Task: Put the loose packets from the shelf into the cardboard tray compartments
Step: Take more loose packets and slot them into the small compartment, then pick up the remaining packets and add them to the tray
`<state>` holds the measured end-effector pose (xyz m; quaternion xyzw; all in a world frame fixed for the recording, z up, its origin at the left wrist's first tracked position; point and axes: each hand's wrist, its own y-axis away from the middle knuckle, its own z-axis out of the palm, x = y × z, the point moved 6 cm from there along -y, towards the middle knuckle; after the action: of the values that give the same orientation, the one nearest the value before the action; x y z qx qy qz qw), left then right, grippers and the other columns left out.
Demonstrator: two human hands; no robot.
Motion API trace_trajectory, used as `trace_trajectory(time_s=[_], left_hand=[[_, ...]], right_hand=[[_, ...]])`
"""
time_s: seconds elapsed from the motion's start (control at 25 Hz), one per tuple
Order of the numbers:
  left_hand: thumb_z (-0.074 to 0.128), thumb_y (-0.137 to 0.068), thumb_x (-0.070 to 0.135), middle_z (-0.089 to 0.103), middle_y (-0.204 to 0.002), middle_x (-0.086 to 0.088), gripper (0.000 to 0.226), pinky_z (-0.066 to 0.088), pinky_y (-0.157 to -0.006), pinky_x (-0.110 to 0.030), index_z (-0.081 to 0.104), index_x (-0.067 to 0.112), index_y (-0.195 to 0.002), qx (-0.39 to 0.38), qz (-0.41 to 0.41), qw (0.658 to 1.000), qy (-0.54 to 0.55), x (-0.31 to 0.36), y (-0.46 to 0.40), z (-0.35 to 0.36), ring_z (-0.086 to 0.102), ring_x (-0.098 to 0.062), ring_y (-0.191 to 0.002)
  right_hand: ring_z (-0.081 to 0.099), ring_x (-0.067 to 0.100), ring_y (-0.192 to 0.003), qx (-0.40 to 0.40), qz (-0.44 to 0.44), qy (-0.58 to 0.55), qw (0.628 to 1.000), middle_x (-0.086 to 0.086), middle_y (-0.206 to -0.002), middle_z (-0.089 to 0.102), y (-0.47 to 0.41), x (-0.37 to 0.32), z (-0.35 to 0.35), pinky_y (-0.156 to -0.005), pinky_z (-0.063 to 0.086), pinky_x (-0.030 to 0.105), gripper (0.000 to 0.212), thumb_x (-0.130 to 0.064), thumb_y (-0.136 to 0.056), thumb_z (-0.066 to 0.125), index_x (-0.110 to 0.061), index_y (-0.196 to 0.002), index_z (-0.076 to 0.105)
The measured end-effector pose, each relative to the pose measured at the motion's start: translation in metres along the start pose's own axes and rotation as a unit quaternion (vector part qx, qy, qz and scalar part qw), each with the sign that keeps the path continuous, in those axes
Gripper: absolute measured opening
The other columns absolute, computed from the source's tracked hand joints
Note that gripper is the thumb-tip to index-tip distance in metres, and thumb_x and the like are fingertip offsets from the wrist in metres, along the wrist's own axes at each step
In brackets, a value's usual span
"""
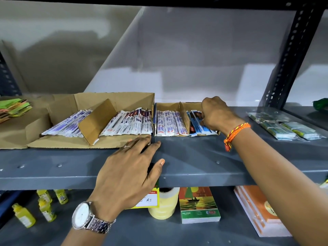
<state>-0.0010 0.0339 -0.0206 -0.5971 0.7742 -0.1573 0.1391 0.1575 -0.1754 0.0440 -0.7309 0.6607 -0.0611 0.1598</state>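
Two cardboard trays stand side by side on the grey shelf (195,157). The large tray (113,99) has a slanted divider, with white and purple packets (67,126) on its left and white and dark packets (131,124) on its right. In the small tray (170,105), white packets (168,124) fill the left compartment and blue packets (196,127) the right one. My right hand (217,114) reaches into that right compartment, fingers curled on the blue packets. My left hand (127,173) lies flat on the shelf's front edge, fingers spread, its fingertips by the large tray's front corner.
Clear-wrapped green packs (284,126) lie loose on the shelf at the right. Green and orange packets (16,108) are stacked at the far left. A black slotted upright (291,55) rises at the back right. On the shelf below are yellow bottles (44,205), a tape roll (165,203) and booklets (197,205).
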Motion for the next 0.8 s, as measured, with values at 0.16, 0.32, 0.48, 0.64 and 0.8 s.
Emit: trace_trajectory(time_s=[0.16,0.32,0.48,0.64,0.8], left_hand=[[0.016,-0.096,0.058,0.049,-0.149,0.005,0.063,0.045,-0.100,-0.036,0.047,0.030,-0.143,-0.001,-0.004,1.000,-0.003,0.000,-0.001,-0.001,0.047,-0.017,-0.135],[0.015,-0.097,0.057,0.052,-0.143,0.006,0.061,0.049,-0.092,-0.035,0.048,0.030,-0.140,-0.002,-0.004,1.000,-0.010,0.001,0.000,-0.002,0.051,-0.018,-0.128],[0.016,-0.097,0.057,0.052,-0.143,0.005,0.060,0.050,-0.092,-0.037,0.048,0.029,-0.140,0.000,-0.001,1.000,-0.005,0.000,-0.001,-0.001,0.051,-0.019,-0.128],[0.018,-0.098,0.057,0.053,-0.141,0.005,0.058,0.050,-0.090,-0.037,0.048,0.029,-0.140,0.006,-0.002,1.000,-0.005,0.000,-0.001,-0.001,0.052,-0.019,-0.126],[0.017,-0.098,0.057,0.054,-0.141,0.005,0.059,0.050,-0.088,-0.037,0.049,0.029,-0.139,0.010,-0.002,1.000,-0.007,0.000,0.000,0.000,0.054,-0.019,-0.124]], right_hand=[[0.057,0.032,-0.084,0.032,-0.001,-0.027,0.999,0.018,-0.109,0.061,0.007,0.000,-0.013,-0.069,0.045,0.029,0.023,-0.006,-0.078,0.079,-0.007,-0.091,0.059],[0.069,0.031,-0.087,0.004,-0.013,-0.078,0.997,0.012,-0.094,0.072,0.026,-0.007,-0.012,-0.079,0.060,0.038,0.025,-0.023,-0.073,0.085,-0.008,-0.087,0.071],[0.062,0.029,-0.077,-0.035,-0.014,-0.069,0.997,0.004,-0.074,0.061,0.039,-0.017,0.001,-0.064,0.049,0.030,0.024,-0.024,-0.074,0.078,-0.011,-0.070,0.058],[0.060,0.030,-0.079,-0.023,0.001,-0.061,0.998,0.005,-0.083,0.062,0.039,-0.019,0.003,-0.069,0.051,0.030,0.025,-0.027,-0.075,0.076,-0.011,-0.085,0.061],[0.068,0.033,-0.087,-0.013,0.013,-0.068,0.998,0.007,-0.092,0.070,0.042,-0.019,0.004,-0.080,0.061,0.039,0.031,-0.029,-0.069,0.078,-0.012,-0.092,0.066]])
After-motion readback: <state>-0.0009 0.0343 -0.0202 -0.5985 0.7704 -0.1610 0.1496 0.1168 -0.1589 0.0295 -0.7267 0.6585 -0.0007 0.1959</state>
